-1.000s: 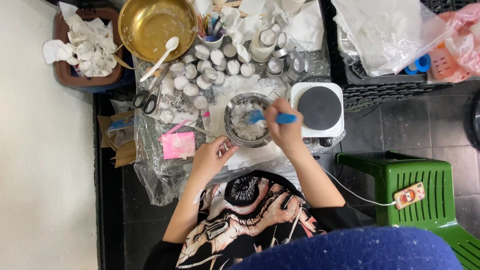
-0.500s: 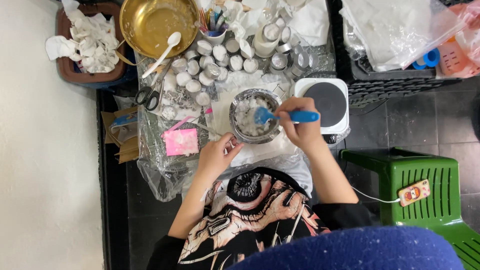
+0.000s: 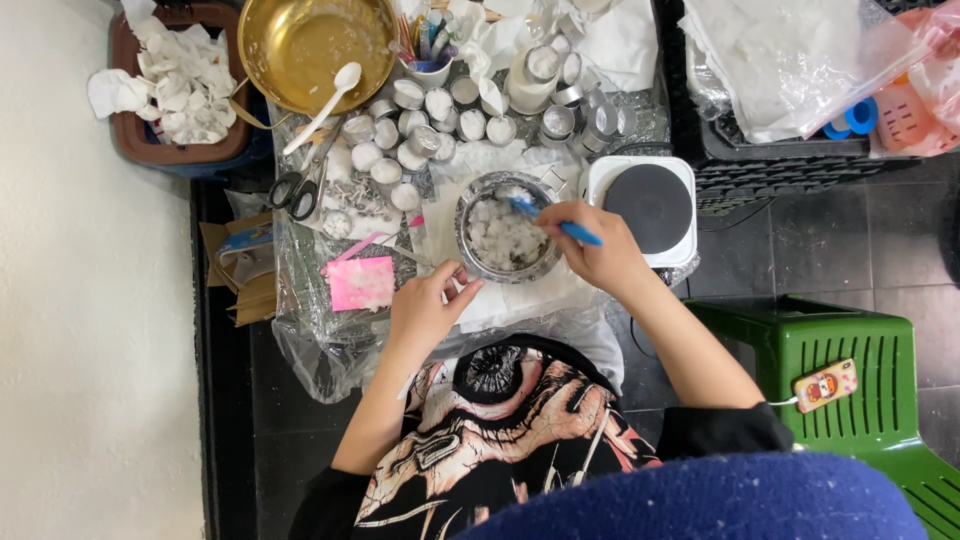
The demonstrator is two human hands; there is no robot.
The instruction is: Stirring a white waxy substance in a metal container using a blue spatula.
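At your far left a brown tray [image 3: 130, 150] keeps crumpled white tissue out of the way, with the brass bowl [image 3: 300, 40] and its white spoon [image 3: 325, 92] just beside it. Scissors [image 3: 293, 190] and the small metal cups [image 3: 420, 130] lie near for easy reach. Your left hand [image 3: 425, 310] rests loosely curled, holding nothing, fingertips close to the metal pot [image 3: 508, 240], perhaps to steady it. Your right hand [image 3: 600, 250] is closed round a blue-handled tool [image 3: 555, 222], its tip down in the white chunks. The hot plate [image 3: 650, 208] sits touching the pot's right.
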